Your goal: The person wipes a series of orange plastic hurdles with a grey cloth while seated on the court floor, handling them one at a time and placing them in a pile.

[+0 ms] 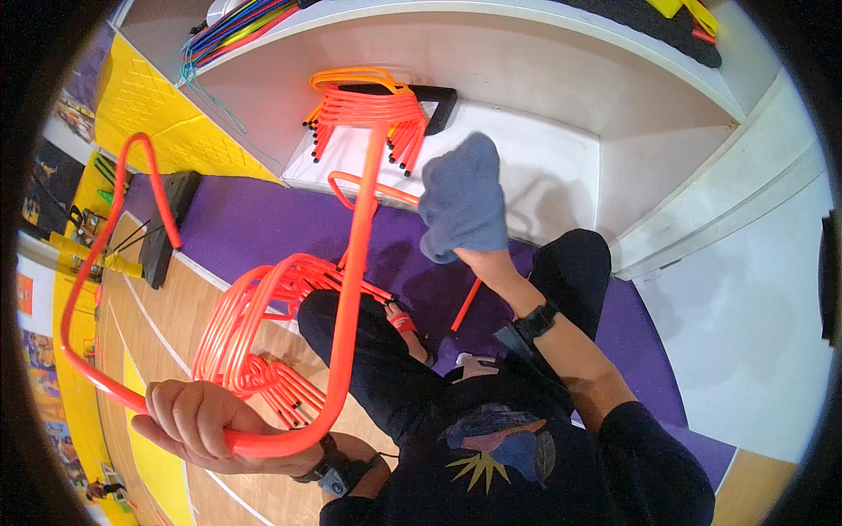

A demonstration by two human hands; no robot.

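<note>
My left hand (197, 424) grips the bottom bend of a bright orange plastic-tube training hurdle (355, 283), which it holds up at the left, with one end rising toward the shelf. A blue-grey cloth (464, 197) covers my right hand (479, 258), whose fingers are hidden in it. Behind the cloth, another orange hurdle (350, 179) shows in part, near the shelf's front edge. On the floor beside my left knee, several orange hurdles (243, 315) are nested in a pile. More orange hurdles (371, 108) stand stacked on the white shelf, with yellow-orange ones (358, 73) behind them.
A curved white shelf unit (526, 26) stands before me. Its upper level holds coloured sticks (247, 26) and a dark fabric item (644, 29). Purple matting (243, 217) runs along its base. A black base block (168, 230) lies left, near yellow wall padding (164, 118).
</note>
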